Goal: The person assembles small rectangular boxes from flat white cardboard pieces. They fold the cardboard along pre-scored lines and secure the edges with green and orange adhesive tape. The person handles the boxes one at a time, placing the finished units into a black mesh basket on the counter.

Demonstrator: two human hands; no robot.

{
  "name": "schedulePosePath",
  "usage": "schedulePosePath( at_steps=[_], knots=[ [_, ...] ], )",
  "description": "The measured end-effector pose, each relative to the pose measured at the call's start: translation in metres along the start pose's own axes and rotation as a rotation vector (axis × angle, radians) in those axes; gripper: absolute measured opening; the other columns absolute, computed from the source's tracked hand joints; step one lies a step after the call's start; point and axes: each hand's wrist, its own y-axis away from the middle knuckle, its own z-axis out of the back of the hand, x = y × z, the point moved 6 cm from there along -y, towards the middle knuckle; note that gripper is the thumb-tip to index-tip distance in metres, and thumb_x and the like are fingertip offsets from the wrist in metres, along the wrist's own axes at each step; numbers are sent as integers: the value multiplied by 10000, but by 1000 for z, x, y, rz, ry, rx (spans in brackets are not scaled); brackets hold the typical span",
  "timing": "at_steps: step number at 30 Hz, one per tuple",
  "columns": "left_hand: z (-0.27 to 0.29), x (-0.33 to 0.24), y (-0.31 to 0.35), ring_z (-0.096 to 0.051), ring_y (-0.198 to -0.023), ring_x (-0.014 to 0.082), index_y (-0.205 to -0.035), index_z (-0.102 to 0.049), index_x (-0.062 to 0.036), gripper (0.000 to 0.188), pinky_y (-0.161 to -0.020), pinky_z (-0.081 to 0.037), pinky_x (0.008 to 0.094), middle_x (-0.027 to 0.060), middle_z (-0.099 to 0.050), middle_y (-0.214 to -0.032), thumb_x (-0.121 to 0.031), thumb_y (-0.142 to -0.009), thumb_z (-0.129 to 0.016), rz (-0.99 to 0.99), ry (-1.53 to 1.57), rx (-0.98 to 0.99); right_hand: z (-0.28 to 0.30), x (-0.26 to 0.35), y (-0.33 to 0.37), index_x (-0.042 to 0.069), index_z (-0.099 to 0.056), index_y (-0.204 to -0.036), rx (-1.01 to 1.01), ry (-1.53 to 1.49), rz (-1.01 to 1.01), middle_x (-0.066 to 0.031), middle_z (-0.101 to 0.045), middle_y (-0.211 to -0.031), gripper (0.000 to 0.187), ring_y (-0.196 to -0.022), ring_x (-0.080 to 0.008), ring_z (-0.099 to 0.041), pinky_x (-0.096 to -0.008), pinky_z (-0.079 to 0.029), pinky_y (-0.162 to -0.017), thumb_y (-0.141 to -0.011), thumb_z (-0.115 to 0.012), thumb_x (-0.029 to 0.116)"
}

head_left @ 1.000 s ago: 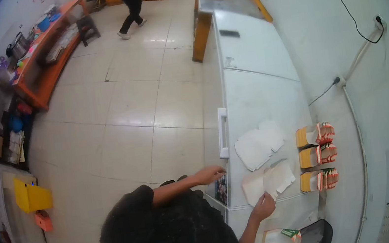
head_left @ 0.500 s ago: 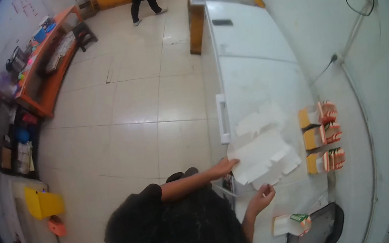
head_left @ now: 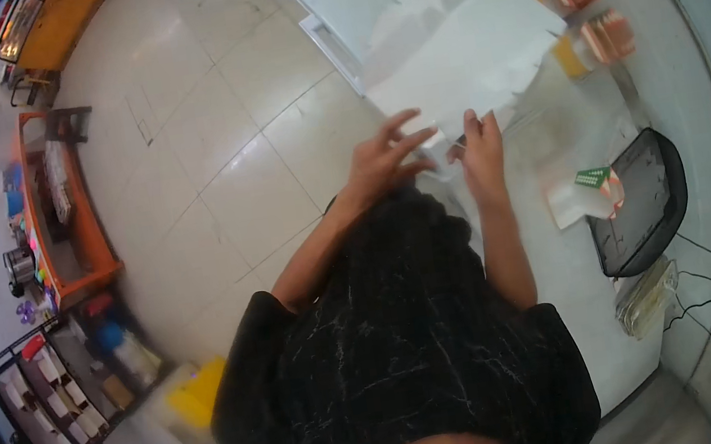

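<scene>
Head view: both hands at the near edge of a white sheet on the counter.

Left hand [head_left: 383, 159] has its fingers spread and released, tips touching the sheet's near-left corner; right hand [head_left: 480, 150] pinches the near edge just beside it, though how firmly cannot be told. White sheet [head_left: 478, 59] lies flat beyond the fingers, ragged on its right side, apparently laid out but not yet folded or lifted. Counter [head_left: 562, 266] edge runs just left of the left fingers, dropping to tiled floor [head_left: 209, 152]. Right of the right fingers sit a small green-and-white packet [head_left: 592, 189] and a black tray [head_left: 639, 200]; orange-topped boxes [head_left: 589, 7] stand beyond. Open room lies mainly ahead.
</scene>
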Motion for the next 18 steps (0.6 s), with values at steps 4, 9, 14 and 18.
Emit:
schedulePosePath(
  at_steps=[4, 9, 14, 18],
  knots=[
    [-17, 14, -2, -690, -909, 202, -1087, -686, -64, 340, -725, -594, 297, 104, -657, -1079, -52, -758, -774, -46, 162, 44, -6, 2, 6, -19, -477, -1230, 116, 22, 117, -120, -581, -1072, 252, -763, -138, -589, -261, -508, -517, -994, -471, 70],
    [-17, 17, -7, -674, -841, 189, -986, -724, -15, 159, -722, -553, 290, 110, -671, -1004, -27, -828, -714, 235, 284, -112, -6, 10, 21, -39, -565, -1182, 14, 102, 247, -112, -642, -1044, 248, -833, -158, -643, -272, -546, -588, -948, -563, 44],
    [-32, 17, -6, -633, -799, 148, -948, -723, 10, 128, -705, -520, 277, 85, -629, -866, -90, -919, -648, 511, 508, -246, -9, 16, 33, -17, -674, -1110, -193, 319, 476, -103, -680, -912, 233, -823, -161, -664, -271, -549, -661, -888, -673, 52],
    [-52, 28, 4, -619, -774, 151, -945, -717, 26, 165, -686, -501, 280, 85, -622, -840, -114, -936, -629, 589, 692, -279, -8, 16, 30, 3, -690, -1120, -192, 317, 465, -108, -687, -944, 247, -842, -151, -661, -264, -532, -717, -878, -687, 52]
  ],
)
